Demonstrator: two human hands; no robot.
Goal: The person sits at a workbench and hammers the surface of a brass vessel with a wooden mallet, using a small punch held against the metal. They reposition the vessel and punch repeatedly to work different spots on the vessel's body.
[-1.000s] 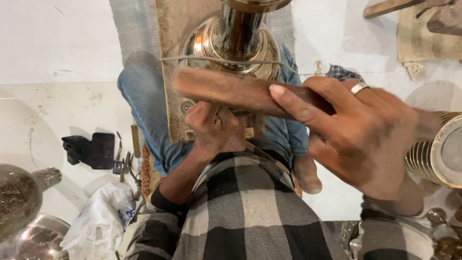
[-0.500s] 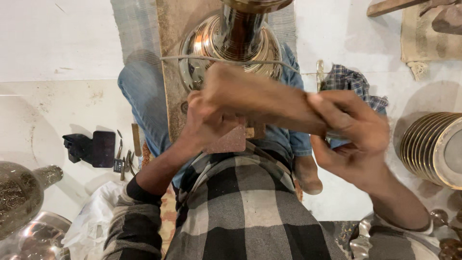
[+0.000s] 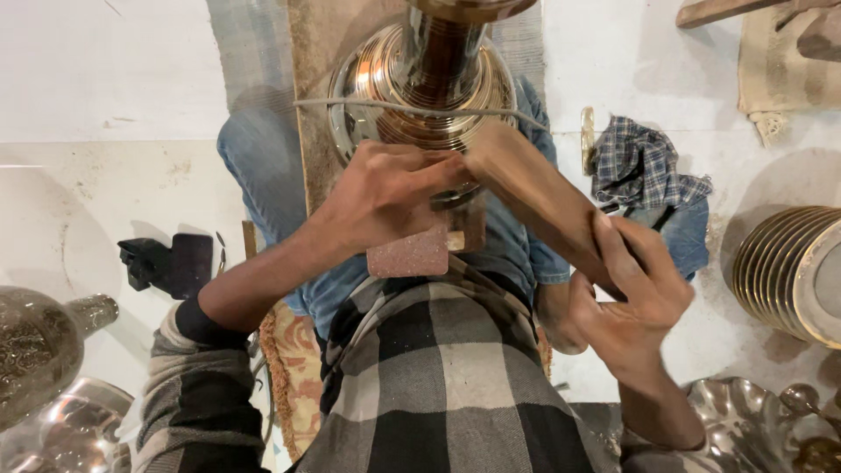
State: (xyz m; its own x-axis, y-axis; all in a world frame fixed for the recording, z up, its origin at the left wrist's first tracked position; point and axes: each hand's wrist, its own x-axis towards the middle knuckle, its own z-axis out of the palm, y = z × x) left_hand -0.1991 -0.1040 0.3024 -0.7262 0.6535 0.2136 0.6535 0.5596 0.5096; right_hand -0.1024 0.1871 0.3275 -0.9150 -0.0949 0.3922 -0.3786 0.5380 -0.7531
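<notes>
Head view, looking straight down: right hand (image 3: 635, 293) clenched around the near end of a long brown wooden bar (image 3: 539, 197), fingers wrapped over its top, thumb side toward the body. Bar slanting up and left from that grip, far end touching the lower flared rim of a large ribbed golden brass vessel (image 3: 420, 88). Left hand (image 3: 385, 193) spread over the near edge of the same vessel, fingers curled and pressing on the metal just beside the bar's tip; whether anything is pinched under the fingers, cannot tell. Below the left hand, a small reddish speckled block (image 3: 410, 254), just beside the wrist and lying against the lap. A pale cord (image 3: 350, 105) stretched across the vessel's ribbed skirt from left to right. Vessel standing on a brown wooden plank (image 3: 311, 114) running away between blue-jeaned knees (image 3: 254, 166). Black-and-grey checked shirt (image 3: 438, 377) filling the lower middle, sleeves pushed back from both forearms. Further out on the pale floor (image 3: 105, 79): a black folded object (image 3: 171, 263) to the left, a dark textured metal jar (image 3: 35, 350) lying at the left edge, a crumpled blue checked cloth (image 3: 644, 166) to the right of the knee, a stack of golden brass plates (image 3: 788, 271) on edge at the right border, and a shiny scalloped silver dish (image 3: 745, 425) in the lower right corner.
</notes>
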